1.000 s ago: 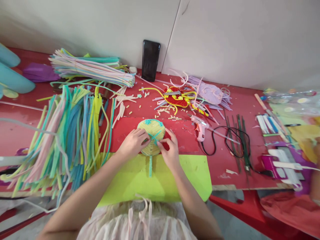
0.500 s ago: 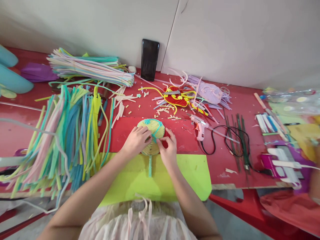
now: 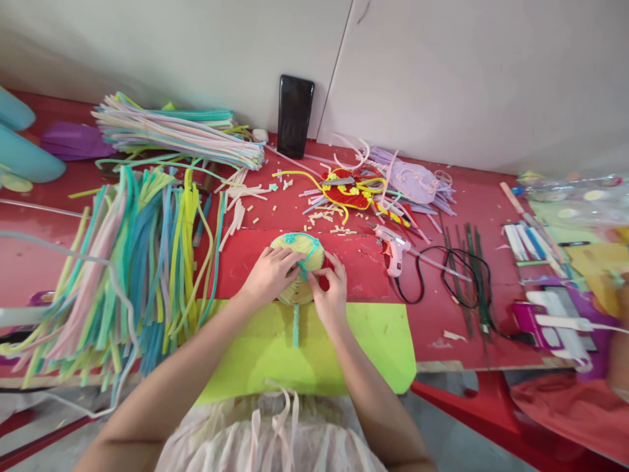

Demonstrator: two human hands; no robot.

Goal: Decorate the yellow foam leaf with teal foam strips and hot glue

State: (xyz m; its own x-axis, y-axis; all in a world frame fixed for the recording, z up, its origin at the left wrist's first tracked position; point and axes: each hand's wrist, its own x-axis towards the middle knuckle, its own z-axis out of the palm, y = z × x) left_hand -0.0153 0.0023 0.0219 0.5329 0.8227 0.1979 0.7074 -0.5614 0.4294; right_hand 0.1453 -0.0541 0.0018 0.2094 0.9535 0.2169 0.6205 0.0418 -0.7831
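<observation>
A round yellow fan (image 3: pixel 298 293) made of pipe cleaners lies in front of me, with a teal rim, a small teal flower (image 3: pixel 289 238) at its top and a teal handle (image 3: pixel 295 328) pointing toward me. My left hand (image 3: pixel 272 272) rests over its left side, thumb and fingertips pinched at its middle. From the right side, my right hand (image 3: pixel 330 288) pinches with thumb and forefinger close to the left fingertips. Between them runs a teal pipe cleaner (image 3: pixel 308 257) that crosses the yellow face. The fingers partly cover where it is gripped.
Bundles of coloured pipe cleaners (image 3: pixel 147 262) fill the left side. A black phone (image 3: pixel 295 118) leans on the wall. A pink glue gun (image 3: pixel 394 252) with a black cord lies to the right. Behind it are a red-and-yellow piece (image 3: pixel 346 192) and a lilac one (image 3: pixel 413 182). A lime-green sheet (image 3: pixel 363 347) lies nearest me.
Almost nothing differs. The fingertips have shifted very slightly at the middle of the fan, which stays in the same place.
</observation>
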